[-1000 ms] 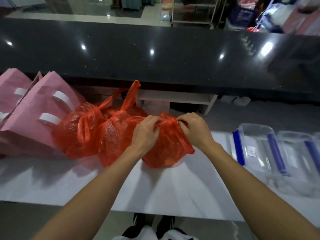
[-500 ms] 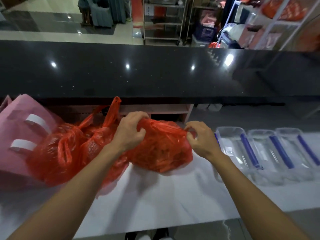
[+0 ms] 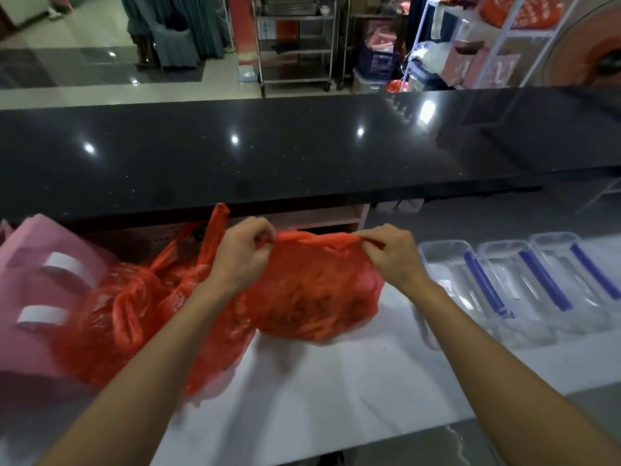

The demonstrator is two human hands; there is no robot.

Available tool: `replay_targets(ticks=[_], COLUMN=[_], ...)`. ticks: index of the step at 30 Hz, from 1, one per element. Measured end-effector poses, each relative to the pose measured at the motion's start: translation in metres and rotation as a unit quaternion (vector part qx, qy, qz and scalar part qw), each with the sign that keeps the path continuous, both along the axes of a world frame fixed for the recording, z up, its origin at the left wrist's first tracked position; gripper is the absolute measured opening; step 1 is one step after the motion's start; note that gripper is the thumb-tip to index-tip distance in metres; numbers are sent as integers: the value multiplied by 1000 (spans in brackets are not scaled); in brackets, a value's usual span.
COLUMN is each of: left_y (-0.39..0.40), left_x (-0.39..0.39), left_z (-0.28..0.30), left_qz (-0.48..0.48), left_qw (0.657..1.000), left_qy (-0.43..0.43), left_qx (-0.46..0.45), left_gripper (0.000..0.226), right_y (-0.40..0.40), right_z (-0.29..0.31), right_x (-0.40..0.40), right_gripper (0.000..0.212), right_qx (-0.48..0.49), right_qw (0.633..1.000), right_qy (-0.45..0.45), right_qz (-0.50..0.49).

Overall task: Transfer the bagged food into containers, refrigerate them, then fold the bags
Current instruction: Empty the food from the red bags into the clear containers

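A red plastic bag [image 3: 312,290] with orange food inside sits on the white counter [image 3: 336,391]. My left hand [image 3: 242,253] pinches the left side of its rim and my right hand [image 3: 393,253] pinches the right side, so the mouth is stretched wide between them. Two more red bags [image 3: 134,307], knotted at the top, lie to the left, touching the first one. Three clear containers with blue clips [image 3: 524,280] stand in a row at the right.
Pink paper bags with white handles [image 3: 37,290] lean at the far left. A raised black countertop [image 3: 302,153] runs across behind the work surface. Shelves, carts and boxes stand in the room beyond it.
The bag's knot has come undone and my hands have pulled apart, spreading the bag's mouth wide. The view has tilted up and shifted right, showing a third container.
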State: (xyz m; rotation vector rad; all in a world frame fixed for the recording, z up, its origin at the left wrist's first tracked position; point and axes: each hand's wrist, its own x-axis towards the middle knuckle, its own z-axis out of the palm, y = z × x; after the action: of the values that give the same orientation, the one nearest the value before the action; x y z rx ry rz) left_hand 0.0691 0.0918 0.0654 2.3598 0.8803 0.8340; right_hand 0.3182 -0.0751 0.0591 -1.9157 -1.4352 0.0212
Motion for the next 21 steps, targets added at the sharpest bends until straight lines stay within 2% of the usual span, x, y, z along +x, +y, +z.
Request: replay_targets(ticks=[5, 7, 9, 11, 13, 16, 19, 21], left_y=[3, 1, -1, -6, -12, -26, -43, -54], left_x=[-12, -14, -15, -17, -18, -21, -29, -34], left_z=[3, -4, -7, -10, -18, -39, -65, -82], left_qz=[41, 72, 94, 83, 65, 42, 20, 23], left_qw=[997, 993, 990, 992, 995, 998, 996, 992], left_qy=[-64, -90, -99, -89, -69, -12, 74, 119], left_qx=[4, -18, -37, -13, 31, 53, 48, 42], left_gripper=[29, 33, 39, 42, 43, 54, 69, 72], right_y=[-5, -5, -8, -11, -16, -24, -32, -37], right_z=[2, 1, -2, -8, -14, -30, -60, -82], right_x=[7, 7, 9, 7, 0, -12, -23, -28], right_gripper=[14, 37, 45, 35, 12, 36, 41, 40], right_qx=[14, 37, 39, 14, 3, 13, -20, -75], right_qw=[996, 984, 974, 974, 975, 988, 999, 996], right_qy=[62, 130, 167, 166, 179, 132, 24, -33], right_qz=[-63, -114, -151, -150, -130, -82, -44, -28])
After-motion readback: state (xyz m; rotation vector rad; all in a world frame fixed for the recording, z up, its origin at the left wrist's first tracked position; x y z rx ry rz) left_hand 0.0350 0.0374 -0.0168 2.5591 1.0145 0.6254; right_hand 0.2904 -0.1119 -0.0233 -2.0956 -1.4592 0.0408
